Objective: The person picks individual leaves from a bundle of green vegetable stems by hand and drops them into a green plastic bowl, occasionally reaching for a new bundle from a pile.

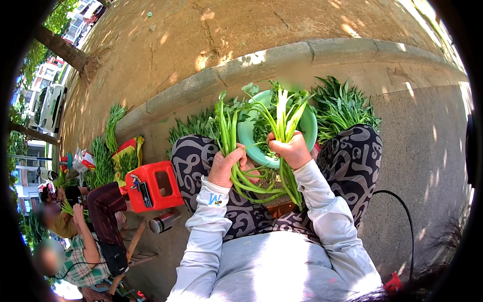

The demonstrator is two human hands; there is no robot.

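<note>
Grey pavement point(415, 141) stretched around the sitter, and a pale stone curb point(282, 58) bent across the far side, dividing it from bare brown earth point(261, 25). The sitter's patterned trousers point(352, 158) showed knees spread wide, and a pale green basin point(311, 128) stood in the gap between them, a placing that seemed chosen to put its mouth directly below both hands. Loose leafy greens lay on the ground to either side, a right heap point(347, 113) beyond the right knee and a left heap point(195, 127) beyond the left, each apparently laid there to be within arm's reach. A red plastic container point(168, 196) rested beside the left knee, a dark metal flask point(165, 221) near it. Above the basin were two bunches, held side by side and apart, probably so that each could be seen and handled separately. The left hand point(226, 168) had its fingers wrapped round the left bunch point(227, 125), thumb laid along the stems; the right hand point(293, 150) was closed about the right bunch point(288, 118), thumb pressed across the front. Both looked fresh: long, smooth, bright green stems, nearly white where sun struck the right one. Below the grips the ends hung loose, the left ones curving across toward the right ones, which dropped straighter. The upper tips merged with the foliage behind, so I could not tell where each stopped.
</note>
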